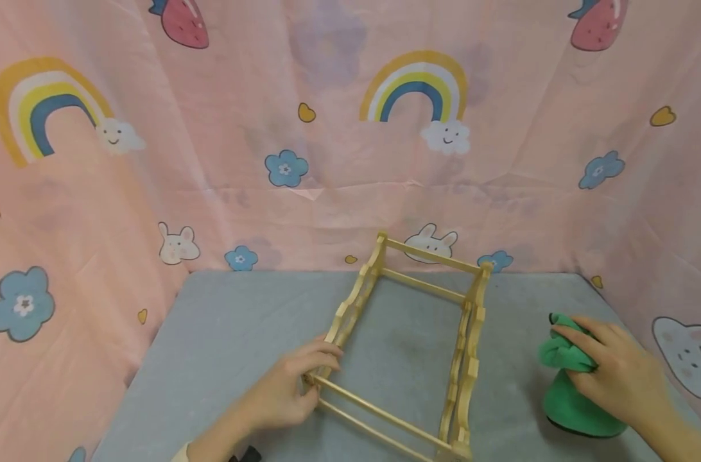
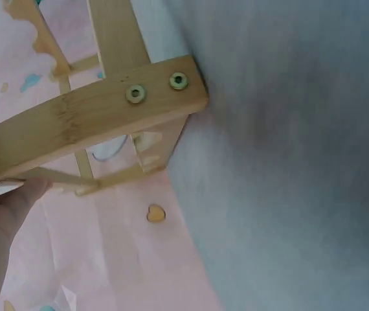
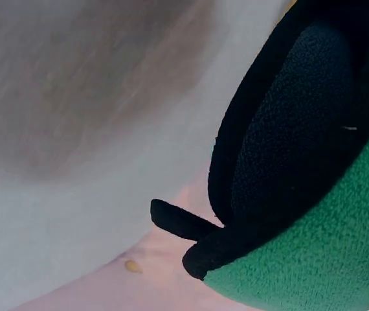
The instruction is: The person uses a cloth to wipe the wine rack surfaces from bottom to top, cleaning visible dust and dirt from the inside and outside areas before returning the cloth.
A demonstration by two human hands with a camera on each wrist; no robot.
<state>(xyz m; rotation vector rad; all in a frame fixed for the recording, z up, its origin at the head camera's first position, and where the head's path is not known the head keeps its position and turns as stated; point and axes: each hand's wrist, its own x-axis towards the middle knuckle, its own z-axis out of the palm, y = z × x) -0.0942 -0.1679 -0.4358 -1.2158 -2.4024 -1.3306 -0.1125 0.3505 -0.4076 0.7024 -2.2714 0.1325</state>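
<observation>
A bamboo rack [image 1: 474, 370] with scalloped side rails and thin crossbars lies lengthwise on the grey surface. My left hand [image 1: 287, 388] grips its near left corner, thumb below and fingers over the side rail. In the left wrist view, the rack's wooden end piece [image 2: 74, 116] shows two bolt heads, with the fingers at the left edge. To the right of the rack, my right hand [image 1: 622, 369] holds a bunched green cloth [image 1: 578, 404]. Black edging and a small black loop [image 3: 181, 219] show on the cloth in the right wrist view; its lower part hangs in a fold.
A grey table covering [image 1: 241, 321] lies under everything. Pink printed curtains [image 1: 223, 128] with rainbows, flowers and rabbits stand close behind and at both sides. A small black object [image 1: 249, 455] sits at the bottom edge near the left wrist.
</observation>
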